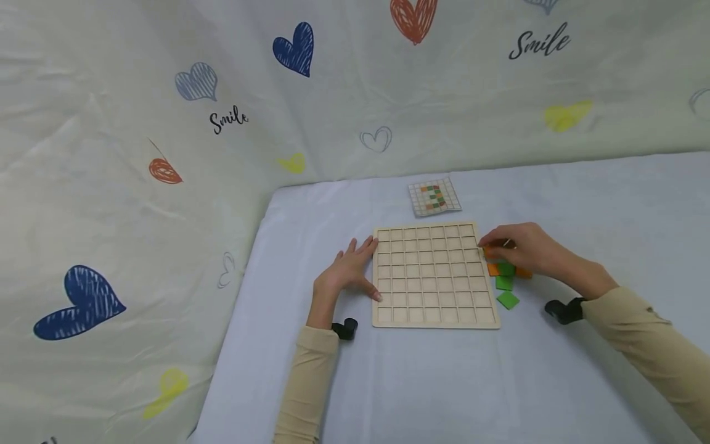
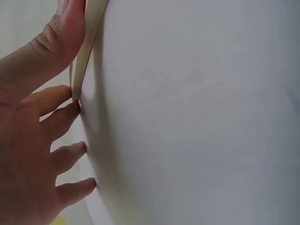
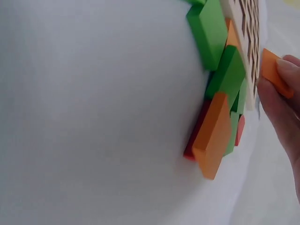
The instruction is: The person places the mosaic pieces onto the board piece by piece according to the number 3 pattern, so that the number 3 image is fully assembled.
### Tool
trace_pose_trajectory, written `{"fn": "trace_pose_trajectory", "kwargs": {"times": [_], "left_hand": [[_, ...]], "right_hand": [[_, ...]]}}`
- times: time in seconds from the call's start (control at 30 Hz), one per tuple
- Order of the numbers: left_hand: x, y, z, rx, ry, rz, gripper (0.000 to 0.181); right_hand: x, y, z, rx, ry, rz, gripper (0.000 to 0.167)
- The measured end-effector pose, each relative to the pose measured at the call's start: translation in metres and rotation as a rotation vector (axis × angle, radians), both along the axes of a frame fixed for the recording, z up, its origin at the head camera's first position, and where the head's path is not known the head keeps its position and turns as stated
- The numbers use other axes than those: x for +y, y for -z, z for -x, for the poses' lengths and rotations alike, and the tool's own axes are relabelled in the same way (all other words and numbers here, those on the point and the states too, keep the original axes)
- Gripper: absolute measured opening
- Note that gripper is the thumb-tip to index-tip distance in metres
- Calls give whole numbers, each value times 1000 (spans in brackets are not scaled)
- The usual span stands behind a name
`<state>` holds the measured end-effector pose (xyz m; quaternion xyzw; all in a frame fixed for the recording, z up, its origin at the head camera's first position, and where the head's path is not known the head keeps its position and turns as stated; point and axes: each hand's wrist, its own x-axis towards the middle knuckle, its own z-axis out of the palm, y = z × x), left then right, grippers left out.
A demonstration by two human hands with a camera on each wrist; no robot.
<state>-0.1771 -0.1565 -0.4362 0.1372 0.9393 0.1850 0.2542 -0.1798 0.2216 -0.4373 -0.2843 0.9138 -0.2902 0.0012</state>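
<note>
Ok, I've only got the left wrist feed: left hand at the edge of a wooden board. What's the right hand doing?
Observer: The right hand is pinching an orange tile.
Operator: Copy. Anything lying in the board's squares?
Observer: No. In the head view the grid board shows only bare squares.
Operator: Other tiles around?
Observer: Yes, a loose cluster of green, orange and red tiles on the cloth, beside the board's right edge.
</note>
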Motion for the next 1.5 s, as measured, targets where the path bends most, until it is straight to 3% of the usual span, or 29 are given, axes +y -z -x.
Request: {"fn": "trace_pose_trajectory", "kwargs": {"times": [0.27, 0.57, 1.13, 1.5], "left_hand": [[-1, -4, 1, -9, -9, 18, 132], [-4, -1, 3, -5, -16, -5, 127], [5, -3, 3, -5, -38, 0, 124], [5, -1, 3, -1, -29, -14, 122]], "right_hand": [[-19, -3, 7, -110, 52, 35, 20], [-47, -7, 16, -248, 66, 67, 34], [-81, -4, 34, -261, 42, 78, 34], [-105, 4, 48, -206, -40, 29, 27]]}}
